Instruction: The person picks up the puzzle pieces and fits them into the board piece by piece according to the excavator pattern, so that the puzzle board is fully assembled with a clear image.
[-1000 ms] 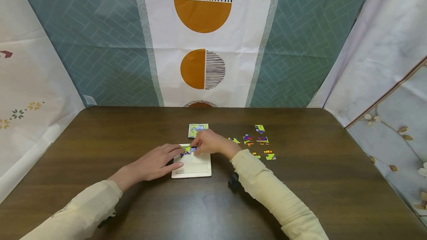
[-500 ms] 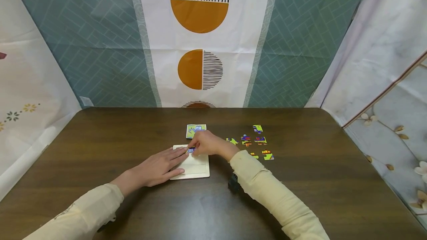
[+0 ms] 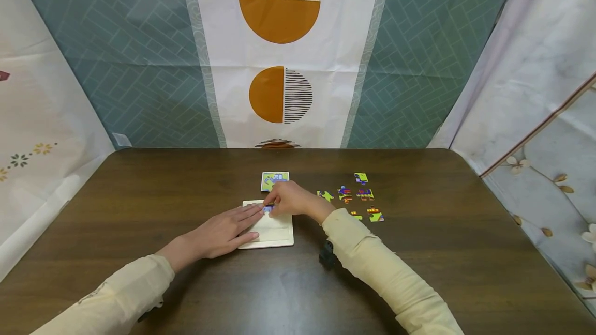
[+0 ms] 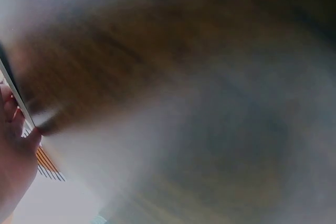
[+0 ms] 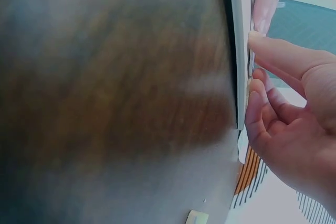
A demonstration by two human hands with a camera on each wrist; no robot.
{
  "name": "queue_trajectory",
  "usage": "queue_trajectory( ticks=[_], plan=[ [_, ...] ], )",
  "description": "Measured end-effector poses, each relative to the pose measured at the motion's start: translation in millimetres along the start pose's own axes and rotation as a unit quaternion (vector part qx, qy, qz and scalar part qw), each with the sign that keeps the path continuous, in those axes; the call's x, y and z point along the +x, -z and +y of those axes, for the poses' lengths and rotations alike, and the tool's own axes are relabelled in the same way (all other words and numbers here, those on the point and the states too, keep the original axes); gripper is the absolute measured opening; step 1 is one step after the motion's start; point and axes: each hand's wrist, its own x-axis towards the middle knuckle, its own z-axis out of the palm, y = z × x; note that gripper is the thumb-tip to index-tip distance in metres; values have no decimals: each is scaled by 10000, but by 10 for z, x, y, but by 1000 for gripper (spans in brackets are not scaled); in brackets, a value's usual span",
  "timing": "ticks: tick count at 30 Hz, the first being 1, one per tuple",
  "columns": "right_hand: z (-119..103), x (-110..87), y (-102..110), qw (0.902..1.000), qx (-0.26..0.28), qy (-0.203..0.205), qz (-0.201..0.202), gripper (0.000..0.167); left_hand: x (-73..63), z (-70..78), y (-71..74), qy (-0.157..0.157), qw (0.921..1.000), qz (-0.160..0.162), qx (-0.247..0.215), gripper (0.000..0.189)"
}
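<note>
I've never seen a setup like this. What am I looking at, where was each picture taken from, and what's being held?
There is no machine grip here: the work is done by a person's bare left hand and right hand.

The wide picture comes from a camera worn on the head, looking forward and down. The other two come from cameras on the wrists; they look tilted, are partly blurred, and catch each hand near one edge.

On the brown table lies a white tray. Beyond it is a small picture card, and to the right are several loose puzzle pieces.

The left hand lies flat over the tray's left part. The right hand appears to pinch a bluish piece there, though fingers hide much of it.
</note>
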Motion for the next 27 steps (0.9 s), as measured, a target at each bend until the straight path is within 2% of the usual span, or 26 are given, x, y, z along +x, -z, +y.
queue_trajectory(
  ticks=[12, 19, 27],
  plan=[
    [-3, 4, 15, 9996, 45, -262, -47, 26, -2, -13, -5, 22, 9999, 108, -117, 60],
    [-18, -2, 22, 9998, 66, -211, 15, 26, -9, -16, -14, 42, 9998, 167, -133, 66],
    [-2, -2, 26, 9999, 51, -123, -46, 27, -7, -37, -30, 113, 9998, 30, -166, 76]
  ],
)
